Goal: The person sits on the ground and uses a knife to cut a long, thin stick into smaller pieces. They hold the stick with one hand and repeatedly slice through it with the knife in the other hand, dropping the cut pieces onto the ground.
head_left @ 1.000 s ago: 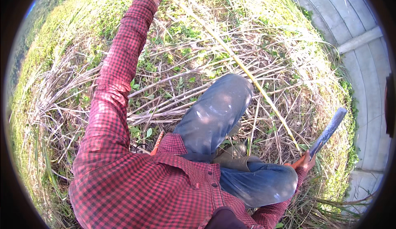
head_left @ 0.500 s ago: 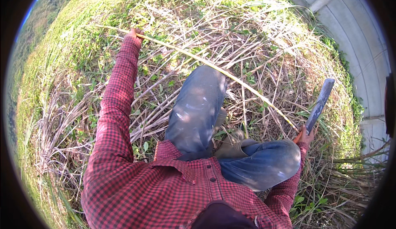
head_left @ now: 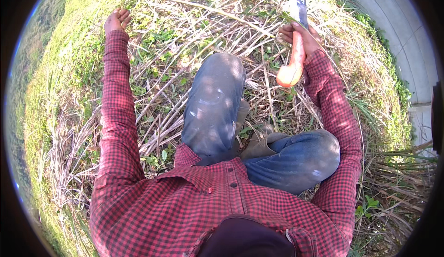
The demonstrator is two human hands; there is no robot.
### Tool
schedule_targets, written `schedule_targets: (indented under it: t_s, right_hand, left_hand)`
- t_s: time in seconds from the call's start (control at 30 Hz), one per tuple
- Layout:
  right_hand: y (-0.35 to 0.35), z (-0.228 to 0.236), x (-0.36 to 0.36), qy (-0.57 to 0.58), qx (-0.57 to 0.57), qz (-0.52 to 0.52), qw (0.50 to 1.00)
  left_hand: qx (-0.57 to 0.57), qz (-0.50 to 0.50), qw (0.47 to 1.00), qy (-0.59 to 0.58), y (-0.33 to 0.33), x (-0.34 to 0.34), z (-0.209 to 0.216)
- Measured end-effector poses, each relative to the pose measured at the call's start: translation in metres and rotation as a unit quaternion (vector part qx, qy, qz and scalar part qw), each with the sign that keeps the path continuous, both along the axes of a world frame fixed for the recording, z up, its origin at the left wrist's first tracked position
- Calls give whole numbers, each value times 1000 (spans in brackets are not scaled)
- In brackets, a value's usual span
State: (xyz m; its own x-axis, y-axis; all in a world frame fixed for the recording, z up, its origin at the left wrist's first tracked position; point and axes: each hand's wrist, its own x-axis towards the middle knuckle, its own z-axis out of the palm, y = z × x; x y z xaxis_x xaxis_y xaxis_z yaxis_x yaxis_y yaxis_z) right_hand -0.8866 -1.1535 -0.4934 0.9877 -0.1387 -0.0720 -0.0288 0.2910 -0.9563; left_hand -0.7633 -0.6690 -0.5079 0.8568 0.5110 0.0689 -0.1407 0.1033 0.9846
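My right hand (head_left: 311, 36) is closed around a machete, whose orange handle (head_left: 296, 62) hangs toward me. Its dark, straight blade (head_left: 299, 2) points away and leaves the upper edge of the view. A long, thin, pale yellow stalk (head_left: 199, 3) stretches across the far side, one end close to the fingertips of that hand; I cannot tell whether they touch it. My left hand (head_left: 118, 20) is raised at the far left, just on the near side of the stalk. Nothing is in it, and its slightly bent fingers are apart.
Cut dry stalks (head_left: 162, 123) and green weeds lie all around. My bent knees (head_left: 215, 95) are in the middle, above rubber boots (head_left: 259, 143). At the right, a grey concrete slope (head_left: 388, 30) borders the grass. Wooded ground (head_left: 41, 39) shows far left.
My left hand has let go of the stalk and moved left and away from me. My right hand has swung up and forward with the machete. The stalk has shifted farther off.
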Motion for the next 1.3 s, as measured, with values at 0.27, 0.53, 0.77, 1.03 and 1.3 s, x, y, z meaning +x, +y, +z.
schedule_targets:
  t_s: [0.27, 0.53, 0.77, 1.03, 1.3]
  right_hand:
    - [43, 63, -15, -85, 7, 106, 991]
    - [-14, 28, -43, 9, -103, -65, 993]
    - [-61, -24, -61, 32, -98, -126, 987]
    - [-94, -83, -130, 173, -41, -203, 963]
    - [-121, -110, -179, 175, -63, -257, 949]
  left_hand:
    - [165, -214, 919, 288, -85, -173, -236]
    - [288, -85, 929, 215, -112, -168, -224]
    - [587, -308, 725, 184, -107, -230, -286]
    - [632, -339, 660, 222, -125, -240, -282]
    - [657, -356, 612, 259, -126, -266, -273]
